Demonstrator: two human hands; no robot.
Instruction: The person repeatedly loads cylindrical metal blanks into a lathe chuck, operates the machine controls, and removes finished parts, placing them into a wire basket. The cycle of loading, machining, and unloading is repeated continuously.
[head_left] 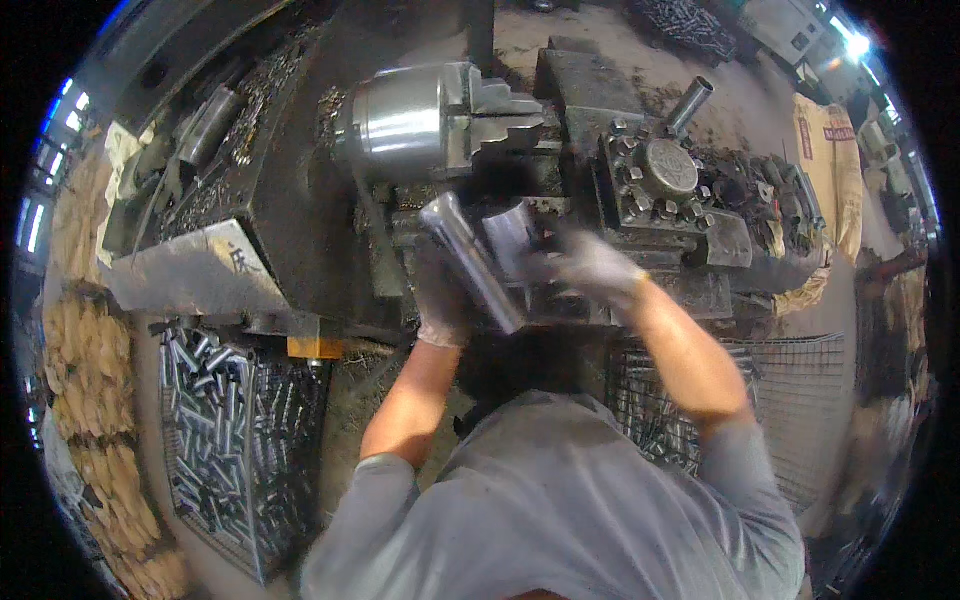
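Observation:
My left hand (440,295), in a pale glove, is closed round a shiny metal rod (475,265) with a flared end. The rod is tilted, its flared end up and to the left, below the lathe chuck (405,120). A curved, bright metal piece (510,238) is just right of the rod; I cannot tell whether it is loose or part of the machine. Beside that piece is my right hand (597,268), also gloved. Motion smears its fingers, so their grip does not show. The chuck's stepped jaws (500,125) point right.
Right of the chuck stands a tool post (665,170) with several bolts and an upright handle (692,105). Wire baskets of metal rods flank me, one at left (255,470) and one at right (800,400). Stacked tan sacks (90,370) line the far left.

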